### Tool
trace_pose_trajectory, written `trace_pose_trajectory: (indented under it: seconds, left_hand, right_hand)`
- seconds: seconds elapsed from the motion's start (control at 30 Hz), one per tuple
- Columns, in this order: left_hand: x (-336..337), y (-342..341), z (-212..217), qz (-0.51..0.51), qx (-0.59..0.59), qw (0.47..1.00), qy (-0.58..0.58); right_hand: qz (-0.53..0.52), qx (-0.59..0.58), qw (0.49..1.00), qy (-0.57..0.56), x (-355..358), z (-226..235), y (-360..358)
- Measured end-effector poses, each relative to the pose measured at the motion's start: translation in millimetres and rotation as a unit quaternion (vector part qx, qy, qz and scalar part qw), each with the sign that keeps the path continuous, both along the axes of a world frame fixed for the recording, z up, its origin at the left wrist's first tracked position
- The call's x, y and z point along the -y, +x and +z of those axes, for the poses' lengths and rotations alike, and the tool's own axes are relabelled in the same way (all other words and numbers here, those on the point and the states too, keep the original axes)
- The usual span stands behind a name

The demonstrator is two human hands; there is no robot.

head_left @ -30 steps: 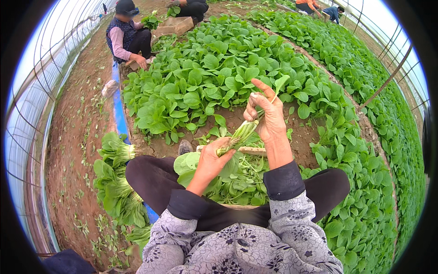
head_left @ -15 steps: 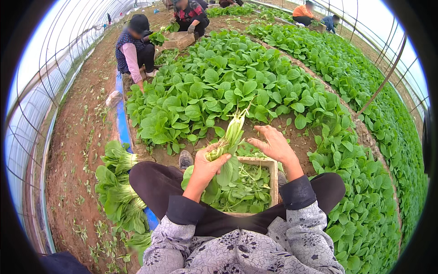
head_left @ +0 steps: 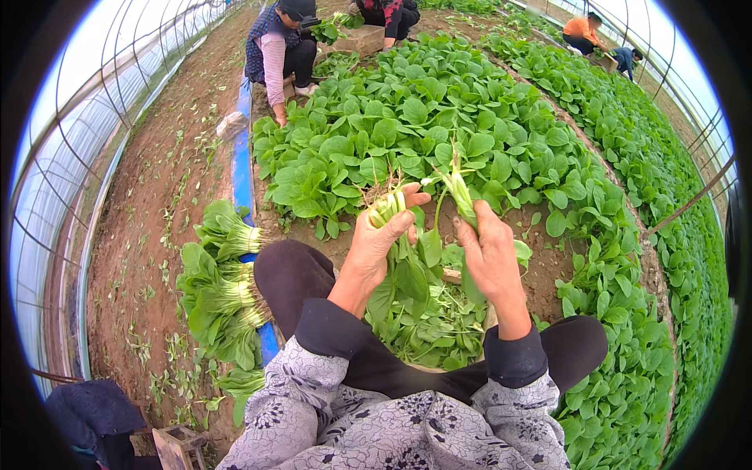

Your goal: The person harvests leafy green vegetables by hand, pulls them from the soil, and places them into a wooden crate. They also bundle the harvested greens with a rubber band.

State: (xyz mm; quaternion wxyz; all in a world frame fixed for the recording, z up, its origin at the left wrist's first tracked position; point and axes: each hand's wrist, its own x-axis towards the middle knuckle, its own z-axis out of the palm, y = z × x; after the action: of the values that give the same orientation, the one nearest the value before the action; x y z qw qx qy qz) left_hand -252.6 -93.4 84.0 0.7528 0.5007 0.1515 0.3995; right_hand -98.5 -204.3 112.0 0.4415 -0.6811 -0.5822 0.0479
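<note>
The left hand (head_left: 376, 247) is clenched round a bunch of greens (head_left: 389, 205), roots up, above the crate (head_left: 462, 278) in the lap. The right hand (head_left: 489, 251) pinches 1 plant (head_left: 458, 188) by its stalk. Judged light, limp, easily bruised; the firm pale stalk base is the best hold.

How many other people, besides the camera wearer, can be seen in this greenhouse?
4. One person crouches at the bed's upper left edge; a second sits beside at the top; two more, in orange and in blue, work at upper right. Others may be out of view.
</note>
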Motion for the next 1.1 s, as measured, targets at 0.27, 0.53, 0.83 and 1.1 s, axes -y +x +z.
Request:
trace_pose_trajectory:
  seconds: [0.27, 0.53, 0.83, 1.1]
  left_hand:
    - [-13, 15, -9, 0.041, -0.006, 0.999, -0.035]
    - [-25, 19, -25, 0.067, -0.021, 0.988, -0.140]
    - [-47, 5, -48, 0.050, -0.177, 0.982, -0.042]
    - [-63, -47, -40, -0.076, -0.384, 0.918, -0.059]
  right_hand:
    - [-0.125, 0.293, 0.948, -0.020, -44, -32, -52]
    - [-0.079, 0.363, 0.921, -0.119, -54, -49, -67]
    - [0.083, 0.109, 0.987, -0.089, -74, -29, -8]
    - [0.325, -0.131, 0.900, -0.261, -113, -96, 41]
